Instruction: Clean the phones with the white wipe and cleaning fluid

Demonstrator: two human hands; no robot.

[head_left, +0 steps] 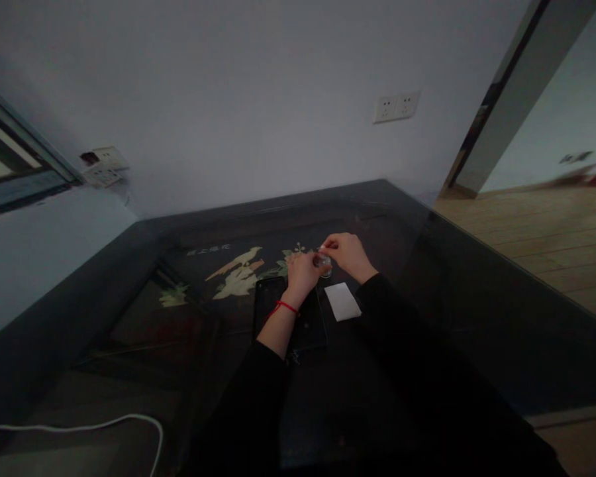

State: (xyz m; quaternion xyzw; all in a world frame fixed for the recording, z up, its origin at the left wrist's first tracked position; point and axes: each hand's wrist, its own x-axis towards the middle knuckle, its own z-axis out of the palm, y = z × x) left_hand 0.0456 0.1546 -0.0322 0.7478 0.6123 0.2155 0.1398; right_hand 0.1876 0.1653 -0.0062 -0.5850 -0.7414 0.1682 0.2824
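Observation:
My left hand [302, 271], with a red cord round its wrist, is closed around the side of a small clear glass jar [326, 270] on the dark table. Above the jar's mouth, my right hand [345, 252] has its thumb and fingertips pinched together; whatever is between them is too small to make out. Under my left wrist lies a black rectangular tray [308, 324], partly covered by the forearm. A white card or folded paper [342, 302] rests just right of the tray, below my right hand.
The glossy dark table [427, 318] bears a painted bird and flowers [238, 275]. A white cable [104, 422] curves across the lower left. Behind the table stands a wall with sockets [396, 106]; wooden floor [521, 238] shows at right.

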